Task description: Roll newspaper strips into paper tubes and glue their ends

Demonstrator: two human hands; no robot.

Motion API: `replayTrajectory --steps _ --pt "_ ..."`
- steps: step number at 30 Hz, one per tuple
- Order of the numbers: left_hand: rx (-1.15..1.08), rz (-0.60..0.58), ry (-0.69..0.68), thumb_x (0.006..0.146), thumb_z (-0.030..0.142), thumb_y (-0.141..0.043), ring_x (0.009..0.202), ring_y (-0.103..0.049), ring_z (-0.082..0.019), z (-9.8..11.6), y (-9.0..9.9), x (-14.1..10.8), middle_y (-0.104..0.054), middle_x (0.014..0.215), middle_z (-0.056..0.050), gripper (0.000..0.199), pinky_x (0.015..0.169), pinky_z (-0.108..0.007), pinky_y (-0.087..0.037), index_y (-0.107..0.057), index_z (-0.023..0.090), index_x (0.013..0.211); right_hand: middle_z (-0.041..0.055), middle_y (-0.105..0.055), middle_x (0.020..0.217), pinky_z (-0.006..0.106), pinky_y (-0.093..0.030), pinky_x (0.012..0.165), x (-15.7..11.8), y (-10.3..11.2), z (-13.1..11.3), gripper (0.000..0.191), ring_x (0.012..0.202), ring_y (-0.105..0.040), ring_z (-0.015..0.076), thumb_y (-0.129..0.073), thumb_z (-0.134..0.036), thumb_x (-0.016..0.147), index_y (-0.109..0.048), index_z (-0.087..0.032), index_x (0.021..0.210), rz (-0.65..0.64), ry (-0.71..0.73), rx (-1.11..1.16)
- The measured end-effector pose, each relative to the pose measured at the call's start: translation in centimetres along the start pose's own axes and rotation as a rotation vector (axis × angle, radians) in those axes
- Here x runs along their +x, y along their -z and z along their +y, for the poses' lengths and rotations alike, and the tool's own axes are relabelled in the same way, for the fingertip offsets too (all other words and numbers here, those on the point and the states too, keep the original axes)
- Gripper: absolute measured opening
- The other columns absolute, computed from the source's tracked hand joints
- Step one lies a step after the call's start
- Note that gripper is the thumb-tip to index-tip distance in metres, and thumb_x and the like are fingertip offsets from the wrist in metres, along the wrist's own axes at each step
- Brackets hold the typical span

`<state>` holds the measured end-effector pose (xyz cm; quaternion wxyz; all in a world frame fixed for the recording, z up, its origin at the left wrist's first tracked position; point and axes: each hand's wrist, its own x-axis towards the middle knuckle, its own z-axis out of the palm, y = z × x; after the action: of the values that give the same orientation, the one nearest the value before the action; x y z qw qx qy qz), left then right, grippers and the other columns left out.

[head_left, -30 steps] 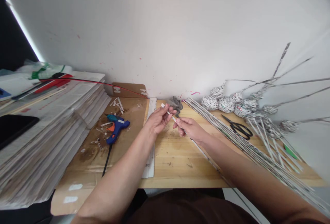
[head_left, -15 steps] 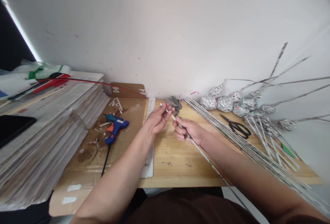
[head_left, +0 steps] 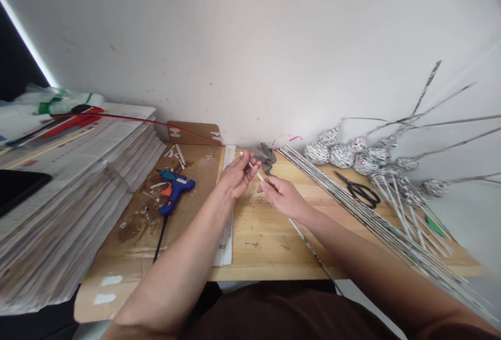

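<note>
A long thin rolled-paper tube [head_left: 306, 240] runs between my two hands above the wooden table. Its white tip pokes out past the fingers of my left hand [head_left: 237, 177], which pinches it near that end. My right hand [head_left: 282, 195] grips the same tube a little lower, knuckles up. From there the tube slopes down under my right forearm toward my lap. Close behind the hands lies a crumpled grey cloth [head_left: 265, 158]. Strips of folded white paper [head_left: 224, 248] lie under and beside my left wrist.
At left, a tall newspaper stack [head_left: 129, 160] stands beside a blue glue gun [head_left: 177, 194] on stained cardboard [head_left: 129, 256]. To the right lie a bundle of paper tubes [head_left: 344, 201], black scissors [head_left: 362, 194] and several woven paper gourds [head_left: 340, 156] against the wall.
My right hand has turned over so its back faces up more. The tube's lower part has swung left, closer to my body. My left hand keeps its pinch.
</note>
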<state>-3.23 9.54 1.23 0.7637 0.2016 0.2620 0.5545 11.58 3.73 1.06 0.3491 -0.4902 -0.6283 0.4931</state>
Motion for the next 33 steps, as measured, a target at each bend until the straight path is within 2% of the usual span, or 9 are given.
replayTrajectory --steps 2,7,12,17,20,24,26,30,33 --pt "0.002 -0.005 0.008 0.089 0.021 -0.055 0.061 -0.067 -0.009 0.0 0.0 0.0 -0.061 0.064 -0.001 0.017 0.055 -0.012 -0.055 -0.063 0.009 0.079 -0.0043 -0.044 0.049 0.024 -0.030 0.048 -0.3 0.1 0.2 0.039 0.044 -0.039 0.0092 -0.052 -0.055 0.086 -0.060 -0.018 0.078 0.003 0.022 -0.021" --pt "-0.022 -0.009 0.031 0.089 0.022 -0.055 0.057 -0.065 -0.008 0.1 0.0 -0.1 -0.060 0.062 -0.001 0.018 0.051 -0.010 -0.053 -0.063 0.009 0.079 -0.0078 -0.035 0.045 0.024 -0.031 0.042 -0.2 0.2 0.0 0.044 0.038 -0.037 0.0104 -0.041 -0.061 0.088 -0.054 -0.019 0.082 -0.288 -0.206 0.390" --pt "0.005 -0.031 0.042 0.086 0.024 -0.059 0.057 -0.065 -0.007 -0.2 0.0 -0.3 -0.061 0.062 0.000 0.017 0.052 -0.011 -0.054 -0.063 0.010 0.080 -0.0062 -0.043 0.045 0.023 -0.031 0.045 1.0 -0.4 -0.1 0.040 0.040 -0.038 0.0090 -0.051 -0.058 0.085 -0.054 -0.018 0.078 -0.055 -0.055 0.219" --pt "-0.038 -0.023 0.046 0.087 0.025 -0.058 0.056 -0.064 -0.006 0.1 -0.1 -0.2 -0.060 0.061 0.000 0.018 0.053 -0.010 -0.053 -0.063 0.009 0.079 -0.0083 -0.031 0.043 0.025 -0.031 0.045 1.3 -0.5 -0.4 0.041 0.040 -0.035 0.0113 -0.040 -0.058 0.089 -0.051 -0.020 0.080 -0.272 -0.248 0.564" --pt "-0.017 0.027 0.007 0.087 0.026 -0.058 0.055 -0.064 -0.007 0.3 0.0 0.0 -0.060 0.060 0.000 0.018 0.050 -0.010 -0.052 -0.063 0.010 0.080 -0.0045 -0.042 0.050 0.025 -0.031 0.047 0.0 -0.2 -0.3 0.048 0.045 -0.041 0.0124 -0.042 -0.065 0.086 -0.057 -0.019 0.089 -0.128 -0.148 0.232" --pt "-0.002 0.062 -0.030 0.086 0.026 -0.059 0.055 -0.064 -0.007 0.3 0.1 0.1 -0.059 0.060 0.001 0.018 0.051 -0.011 -0.054 -0.063 0.011 0.079 -0.0009 -0.049 0.062 0.025 -0.028 0.053 -2.0 0.2 0.2 0.032 0.056 -0.042 0.0124 -0.062 -0.052 0.079 -0.057 -0.021 0.082 0.122 0.108 -0.262" --pt "-0.014 0.065 -0.019 0.085 0.026 -0.061 0.053 -0.063 -0.006 0.2 0.1 0.1 -0.059 0.059 0.001 0.017 0.050 -0.011 -0.053 -0.063 0.011 0.079 -0.0019 -0.046 0.057 0.025 -0.028 0.051 -2.3 0.2 0.4 0.033 0.051 -0.039 0.0117 -0.054 -0.052 0.085 -0.055 -0.020 0.077 0.066 0.050 -0.157" --pt "-0.073 0.073 0.022 0.085 0.027 -0.062 0.051 -0.062 -0.005 0.4 0.0 0.0 -0.059 0.058 0.002 0.017 0.048 -0.009 -0.052 -0.063 0.011 0.079 -0.0093 -0.026 0.041 0.024 -0.025 0.042 -2.1 0.1 0.4 0.037 0.036 -0.026 0.0107 -0.037 -0.054 0.091 -0.050 -0.022 0.080 -0.283 -0.227 0.420" --pt "-0.082 0.076 0.021 0.086 0.026 -0.060 0.051 -0.061 -0.005 0.5 0.1 0.1 -0.059 0.058 0.002 0.017 0.048 -0.009 -0.052 -0.063 0.011 0.078 -0.0080 -0.033 0.040 0.024 -0.027 0.042 -2.1 0.3 0.4 0.043 0.036 -0.033 0.0105 -0.038 -0.058 0.090 -0.054 -0.019 0.080 -0.272 -0.244 0.434"
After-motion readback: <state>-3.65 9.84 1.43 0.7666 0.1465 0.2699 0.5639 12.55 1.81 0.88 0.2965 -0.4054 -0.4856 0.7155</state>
